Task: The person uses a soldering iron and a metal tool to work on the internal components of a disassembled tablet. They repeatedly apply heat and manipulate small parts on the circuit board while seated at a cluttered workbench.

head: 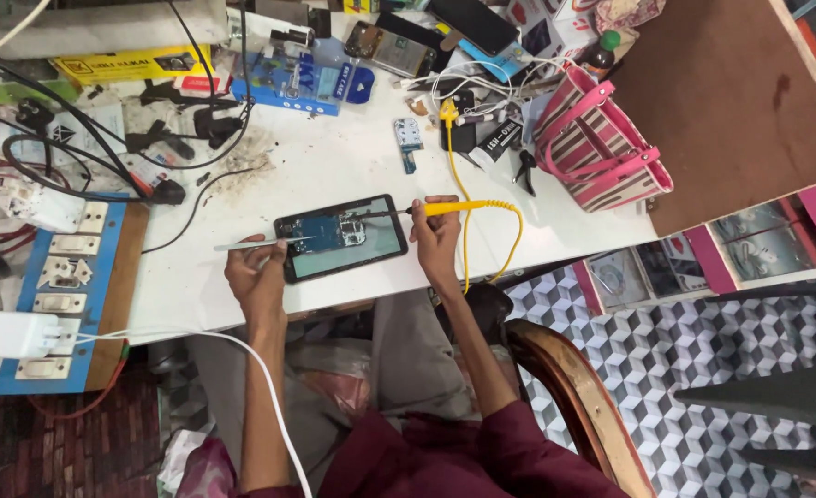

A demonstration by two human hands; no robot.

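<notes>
Opened phone (341, 237) lying flat near the front edge of the white workbench (334, 157), its long axis running left to right across your body and tilted slightly up toward the right; the exposed circuit board (339, 231) occupies the upper-left portion of the casing. Your left hand (256, 272) sits just beside the phone's left end, fingers closed around a pair of metal tweezers (251, 244) whose tips point rightward onto the board. Your right hand (435, 240) rests at the phone's right end, fingers clamped on the yellow-handled soldering iron (445, 208), its dark tip reaching leftward over the board. Both tools thus converge along the phone's long axis from opposite ends; the iron's tip appears nearer the bright component than the tweezers' tips. The yellow cable (495, 231) loops off the bench edge to your right.
</notes>
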